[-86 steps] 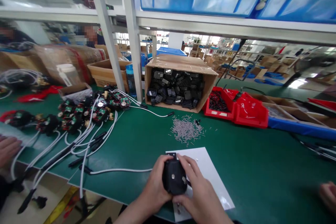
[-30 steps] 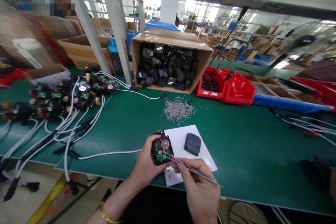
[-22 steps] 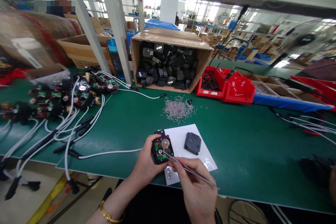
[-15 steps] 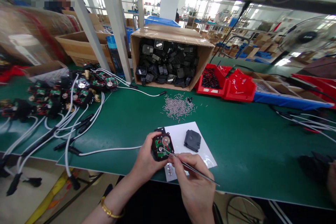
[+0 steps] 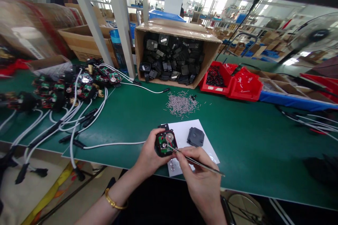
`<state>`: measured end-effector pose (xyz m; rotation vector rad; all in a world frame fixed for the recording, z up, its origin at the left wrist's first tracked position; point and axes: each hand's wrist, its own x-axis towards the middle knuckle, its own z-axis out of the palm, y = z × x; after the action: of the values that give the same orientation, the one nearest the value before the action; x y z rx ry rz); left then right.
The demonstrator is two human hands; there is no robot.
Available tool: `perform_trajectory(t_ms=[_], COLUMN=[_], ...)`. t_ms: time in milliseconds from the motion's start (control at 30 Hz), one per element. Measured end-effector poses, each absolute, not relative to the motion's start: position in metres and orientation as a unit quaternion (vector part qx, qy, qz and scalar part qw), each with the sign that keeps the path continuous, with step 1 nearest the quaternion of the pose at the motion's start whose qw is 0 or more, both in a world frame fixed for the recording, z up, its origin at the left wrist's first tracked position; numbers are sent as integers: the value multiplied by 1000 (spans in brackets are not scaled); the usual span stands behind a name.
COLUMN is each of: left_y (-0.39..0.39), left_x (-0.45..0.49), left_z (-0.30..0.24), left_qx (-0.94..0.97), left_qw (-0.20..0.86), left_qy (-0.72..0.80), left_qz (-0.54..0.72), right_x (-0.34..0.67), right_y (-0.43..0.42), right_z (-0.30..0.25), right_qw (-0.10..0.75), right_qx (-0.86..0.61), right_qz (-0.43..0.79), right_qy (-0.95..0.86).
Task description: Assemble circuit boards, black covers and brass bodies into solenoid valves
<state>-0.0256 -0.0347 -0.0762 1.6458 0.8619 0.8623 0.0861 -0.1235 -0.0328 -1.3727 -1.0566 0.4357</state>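
My left hand (image 5: 150,155) holds a small black housing (image 5: 166,143), open side up, showing a green circuit board and a round metal part. A white cable (image 5: 113,144) runs from it to the left. My right hand (image 5: 201,179) pinches thin metal tweezers (image 5: 195,161), their tips touching the inside of the housing. A black cover (image 5: 195,136) lies on a white sheet (image 5: 183,134) just right of the housing. A few small round metal parts (image 5: 172,166) rest on the sheet near the table edge.
Several small metal pins (image 5: 181,103) lie heaped on the green table (image 5: 250,140). Behind them stand a cardboard box of black housings (image 5: 173,59) and red bins (image 5: 232,81). A cluster of wired assemblies (image 5: 71,89) fills the left. A white post (image 5: 123,21) rises behind; a person sits far left.
The closed housing I held earlier now lies open, its cover set on the sheet. My right hand took up tweezers and keeps their tips inside the housing. The view shifted slightly.
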Motion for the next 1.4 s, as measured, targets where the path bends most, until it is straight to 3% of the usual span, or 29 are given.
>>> perform_trajectory(t_ms=[567,733,867,1033,1100,1133,1267,1333,1400], left_y=[-36,-35,-35,-34,-33,-32,-32,-34,-37], left_x=[-24,-23,-24,-26,-26,-26,-26,-26,-26], left_z=[-72,-71,-72,-73,-74,-74,-74,-71,-67], left_qx=[717,717,724,716,694,681,655,675,716], left_qw=[476,470,459,470,494,509,545,517,459], left_qy=[375,386,394,409,414,414,401,410,415], left_qz=[345,340,331,317,320,325,335,329,325], right_x=[100,103,112,162,179,183,169,157,153], right_y=[-124,-125,-130,-144,-144,-141,-117,-105,-99], right_z=[-38,-40,-35,-10,-4,-4,-26,-40,-49], right_qw=[603,577,602,672,614,540,151,80,126], right_qx=[-590,-622,-622,-637,-696,-744,-834,-836,-846], right_qz=[178,224,294,99,29,7,-34,-37,-3], right_qy=[-506,-480,-404,-364,-370,-392,-529,-542,-519])
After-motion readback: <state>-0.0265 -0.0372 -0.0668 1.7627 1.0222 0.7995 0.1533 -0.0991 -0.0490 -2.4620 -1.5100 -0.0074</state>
